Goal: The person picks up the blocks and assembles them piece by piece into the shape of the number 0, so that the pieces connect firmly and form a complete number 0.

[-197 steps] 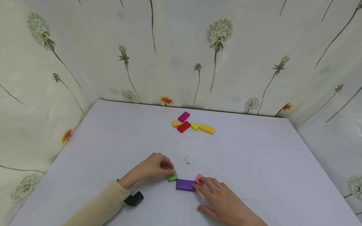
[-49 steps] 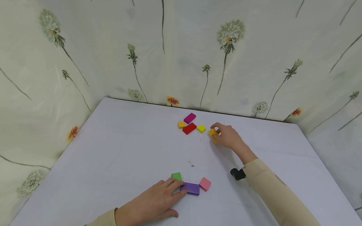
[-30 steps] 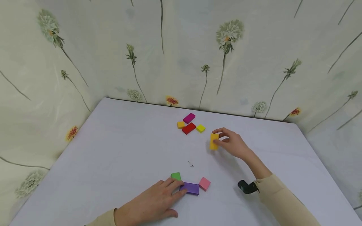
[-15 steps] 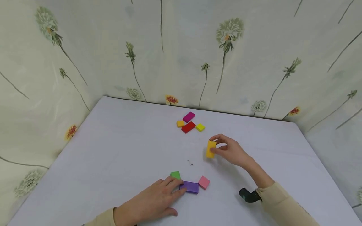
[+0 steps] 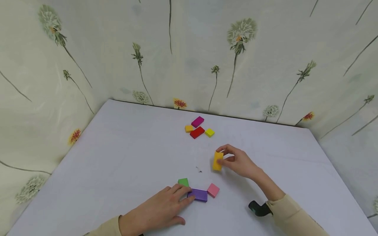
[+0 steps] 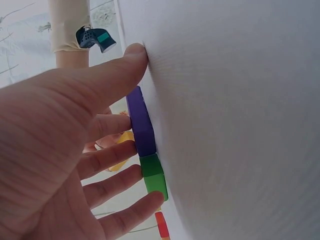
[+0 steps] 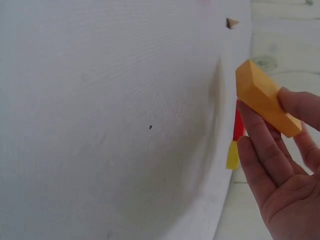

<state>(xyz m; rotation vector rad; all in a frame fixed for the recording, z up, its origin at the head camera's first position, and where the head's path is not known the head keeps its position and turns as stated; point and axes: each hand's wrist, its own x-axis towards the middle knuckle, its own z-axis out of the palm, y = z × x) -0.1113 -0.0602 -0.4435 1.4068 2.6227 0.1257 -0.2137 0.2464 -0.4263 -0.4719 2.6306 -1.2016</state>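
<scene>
My right hand (image 5: 240, 164) pinches a yellow-orange rectangular block (image 5: 218, 161) between thumb and fingers. In the right wrist view that block (image 7: 265, 97) is held above the white table. My left hand (image 5: 157, 209) lies palm down with fingers spread, fingertips on a purple rectangular block (image 5: 199, 195) and a green block (image 5: 183, 182). The left wrist view shows the purple block (image 6: 141, 125) end to end with the green block (image 6: 153, 175), fingers along their sides. A pink block (image 5: 213, 190) sits at the purple block's right end, turned at an angle.
Farther back on the white table (image 5: 133, 157) lie a magenta block (image 5: 197, 122), a red block (image 5: 197, 132), a small orange block (image 5: 189, 128) and a yellow block (image 5: 209, 132). A small dark speck (image 5: 199, 169) shows mid-table. A flower-printed curtain (image 5: 192, 59) rises behind.
Earlier both hands were at the green and pink blocks. My right hand has since picked up the yellow-orange block from the back and brought it nearer. The left hand has stayed on the row lately.
</scene>
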